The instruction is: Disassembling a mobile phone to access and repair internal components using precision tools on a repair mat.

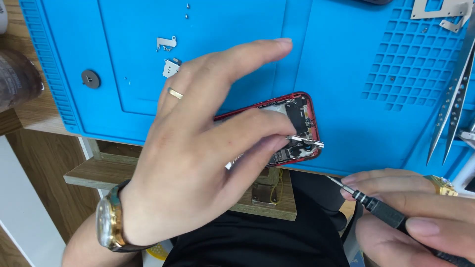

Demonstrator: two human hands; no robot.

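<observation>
A red opened phone (303,112) lies on a blue work mat (341,74), its insides showing. My left hand (198,148) covers most of it and pinches a small metal bracket (306,142) between thumb and forefinger just over the phone's lower right corner. My right hand (410,212) is at the lower right, off the mat's edge, and grips a thin black screwdriver (376,205) whose tip points up-left toward the phone.
Small metal plates (168,54) and tiny screws lie on the mat's upper left, beside a round grey disc (90,78). Tweezers (455,99) rest at the right edge, a metal shield (440,10) at the top right. A wooden shelf (99,173) sits below the mat.
</observation>
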